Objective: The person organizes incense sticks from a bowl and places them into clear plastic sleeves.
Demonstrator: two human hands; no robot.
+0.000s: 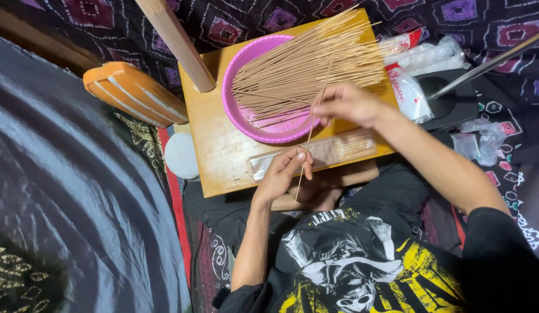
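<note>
Surface: the wooden board (223, 156) lies under both hands.
Bowl: the pink bowl (246, 119) sits just beyond the grip, with the stick bundle (304, 64) fanned across it.
Packet: a clear sleeve (316, 153) lies beside the left hand (281, 174).
Stick: one thin stick (312, 124) is pinched at both ends, near the right hand (348, 104) and the left.
Grip: both are clenched on it; I judge light, even pressure will keep it straight.

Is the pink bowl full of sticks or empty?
Not empty. A fanned heap of thin tan sticks lies across the pink bowl, spilling past its far rim, while part of the bowl's near floor shows bare.
</note>
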